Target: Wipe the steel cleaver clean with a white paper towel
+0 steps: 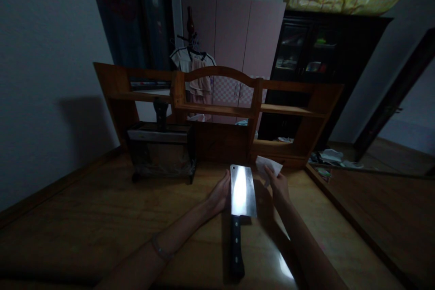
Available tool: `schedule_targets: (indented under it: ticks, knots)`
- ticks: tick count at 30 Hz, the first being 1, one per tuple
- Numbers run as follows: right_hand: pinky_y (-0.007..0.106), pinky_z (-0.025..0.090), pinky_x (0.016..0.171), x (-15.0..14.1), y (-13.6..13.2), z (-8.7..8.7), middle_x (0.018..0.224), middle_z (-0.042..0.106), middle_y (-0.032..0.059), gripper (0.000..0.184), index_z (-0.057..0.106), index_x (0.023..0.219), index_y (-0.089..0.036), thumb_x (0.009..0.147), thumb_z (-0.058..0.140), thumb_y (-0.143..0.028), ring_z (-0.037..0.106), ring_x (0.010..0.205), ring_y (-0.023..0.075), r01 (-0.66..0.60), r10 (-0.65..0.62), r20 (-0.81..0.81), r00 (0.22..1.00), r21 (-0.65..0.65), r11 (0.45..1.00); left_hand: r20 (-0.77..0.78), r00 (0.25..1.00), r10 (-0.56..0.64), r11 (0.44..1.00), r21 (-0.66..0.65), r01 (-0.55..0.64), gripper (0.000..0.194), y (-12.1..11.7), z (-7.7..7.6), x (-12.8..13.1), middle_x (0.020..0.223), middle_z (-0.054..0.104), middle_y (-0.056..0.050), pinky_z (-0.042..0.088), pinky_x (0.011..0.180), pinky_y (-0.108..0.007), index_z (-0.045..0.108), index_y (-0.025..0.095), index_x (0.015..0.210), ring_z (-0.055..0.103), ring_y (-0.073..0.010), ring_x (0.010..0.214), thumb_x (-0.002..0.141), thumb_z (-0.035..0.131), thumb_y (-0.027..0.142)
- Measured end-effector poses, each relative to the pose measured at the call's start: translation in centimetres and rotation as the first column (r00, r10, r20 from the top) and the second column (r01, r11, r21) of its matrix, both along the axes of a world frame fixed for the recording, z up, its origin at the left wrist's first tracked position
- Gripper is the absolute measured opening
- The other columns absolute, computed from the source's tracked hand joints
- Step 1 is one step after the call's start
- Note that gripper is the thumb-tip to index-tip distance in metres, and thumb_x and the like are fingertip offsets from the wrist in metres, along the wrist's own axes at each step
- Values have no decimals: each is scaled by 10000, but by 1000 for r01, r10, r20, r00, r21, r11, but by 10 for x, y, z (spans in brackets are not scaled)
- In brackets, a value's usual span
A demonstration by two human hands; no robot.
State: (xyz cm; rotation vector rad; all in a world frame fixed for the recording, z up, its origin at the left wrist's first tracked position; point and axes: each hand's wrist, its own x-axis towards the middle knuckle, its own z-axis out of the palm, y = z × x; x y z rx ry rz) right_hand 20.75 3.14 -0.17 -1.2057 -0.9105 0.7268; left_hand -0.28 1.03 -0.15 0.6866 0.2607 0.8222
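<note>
A cleaver (242, 192) with a shiny rectangular blade and a black riveted handle is in the middle of the head view, handle toward me. My left hand (220, 194) is at the left edge of the blade, its fingers partly hidden behind the steel, and appears to support it there. In my right hand (279, 185), just right of the blade and apart from it, a white tissue (269, 166) is pinched between thumb and fingers. A knife block (161, 152) stands behind to the left, with a dark-handled knife (161, 115) upright in it.
The wooden tabletop (102, 217) spreads around my hands. A wooden shelf rack (217, 108) spans its far side. At the right runs a raised wooden edge (353, 222), with papers (331, 157) beyond. A wall (47, 77) borders the left.
</note>
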Motion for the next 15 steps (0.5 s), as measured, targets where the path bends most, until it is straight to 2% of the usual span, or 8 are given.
schedule_targets:
  ticks: [2, 5, 8, 10, 12, 15]
  knots:
    - [270, 483, 554, -3, -4, 4, 686, 710, 70, 405, 716, 753, -88, 741, 655, -488, 664, 679, 240, 63, -87, 354, 931, 80, 995, 12, 1000, 7, 1000, -9, -7, 585, 0, 0, 0, 1101, 681, -127, 391, 991, -384, 561, 120, 1251, 625, -268, 1039, 929, 372, 571]
    - [275, 481, 585, -16, -11, 7, 697, 725, 69, 423, 752, 786, -109, 836, 547, -477, 680, 711, 259, -29, -51, 656, 753, 110, 993, 37, 999, 23, 1000, -22, -22, 530, -1, 0, 1, 1104, 681, -107, 387, 1001, -353, 590, 139, 1208, 618, -247, 1054, 936, 385, 546]
    - [311, 513, 737, -30, -18, 6, 983, 748, 52, 326, 707, 1099, -230, 890, 493, -358, 695, 888, 267, -225, 119, 802, 585, 20, 974, 69, 997, 16, 1000, -20, -14, 507, 2, -4, 2, 1092, 684, -105, 387, 1007, -355, 598, 139, 1197, 615, -248, 1059, 933, 413, 530]
    - [351, 495, 877, -38, -22, 4, 1220, 661, 39, 379, 606, 1253, -287, 898, 472, -294, 649, 1055, 265, -306, 185, 847, 498, -27, 952, 86, 996, 10, 1000, -29, -7, 517, 5, -8, 2, 1091, 682, -118, 389, 1007, -369, 590, 128, 1212, 613, -259, 1064, 928, 430, 528]
    - [389, 425, 1013, -43, -24, 4, 1378, 532, 33, 424, 526, 1333, -284, 919, 438, -295, 543, 1221, 253, -400, 248, 864, 438, -60, 914, 98, 994, 41, 997, -63, -35, 506, 8, -12, 1, 1093, 681, -127, 390, 1008, -359, 586, 113, 1219, 614, -256, 1064, 930, 446, 503]
    - [421, 293, 1128, -48, -24, 4, 1469, 409, 23, 451, 444, 1392, -262, 971, 332, -377, 366, 1364, 213, -538, 352, 856, 378, -106, 836, 109, 989, 103, 989, -118, -90, 475, 12, -16, 1, 1098, 681, -125, 393, 1004, -323, 589, 93, 1217, 621, -234, 1049, 946, 444, 454]
